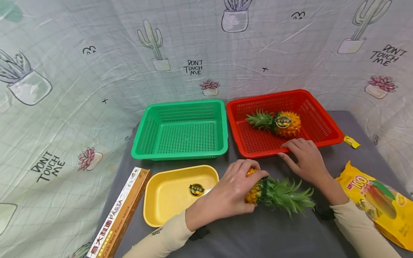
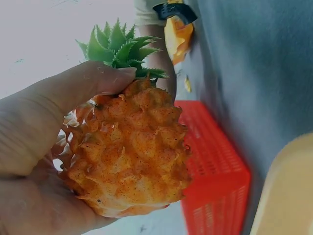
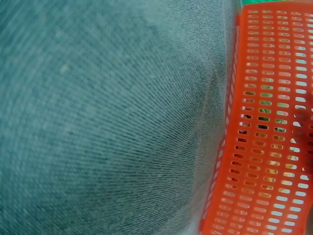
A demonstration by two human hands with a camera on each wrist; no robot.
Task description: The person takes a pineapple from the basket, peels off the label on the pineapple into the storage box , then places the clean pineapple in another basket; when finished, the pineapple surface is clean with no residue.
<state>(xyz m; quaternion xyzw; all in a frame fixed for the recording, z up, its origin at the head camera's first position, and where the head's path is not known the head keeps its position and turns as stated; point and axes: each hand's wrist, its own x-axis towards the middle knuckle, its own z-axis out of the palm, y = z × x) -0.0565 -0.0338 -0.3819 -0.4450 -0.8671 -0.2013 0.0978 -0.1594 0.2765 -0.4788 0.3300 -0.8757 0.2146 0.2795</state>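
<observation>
In the lower middle of the head view, the left hand point(image 1: 237, 190) grips a pineapple point(image 1: 262, 191) round its orange body, with the green crown pointing to the right of the frame. The left wrist view shows the thumb laid across the top of the body, near the crown's base, and the palm behind it.

Right of centre, the right hand point(image 1: 304, 159) is at the near rim of the red basket point(image 1: 255, 141), fingers over the edge and thumb tip beside it; whether it pinches the rim or only rests there cannot be told. Inside that basket, a second pineapple point(image 1: 287, 123) lies on its side, crown towards the left, with a dark label on it.

A green basket point(image 1: 187, 138) stands just left of the red one. Below it in the frame sits a yellow tray point(image 1: 167, 197) with a dark round sticker point(image 1: 196, 190) in it. A pasta box point(image 1: 119, 215) lies slanted at lower left, and a yellow mango packet point(image 1: 380, 204) at lower right.
</observation>
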